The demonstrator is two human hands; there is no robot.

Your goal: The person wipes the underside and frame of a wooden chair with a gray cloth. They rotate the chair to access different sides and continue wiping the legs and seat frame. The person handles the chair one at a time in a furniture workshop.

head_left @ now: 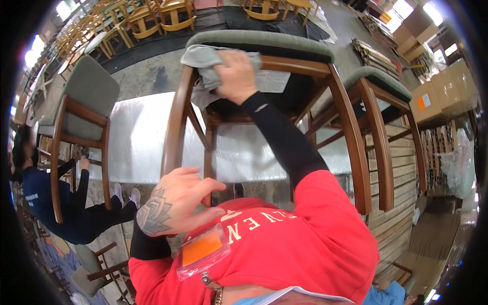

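Cloth (201,57) partly behind right hand (237,76); chair underside (304,84) in shadow

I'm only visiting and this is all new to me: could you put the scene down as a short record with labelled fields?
Right hand: holds a bunched grey cloth at the seat edge of the middle chair
Left hand: fingers loosely curled, near that chair's leg; contact unclear
Middle chair: grey-green cushion, brown wooden frame, legs toward the person
Surface: shiny silver covering
Neighbours: left chair, right chair
Co-worker: dark blue top, at the left chair
Far right: cardboard boxes
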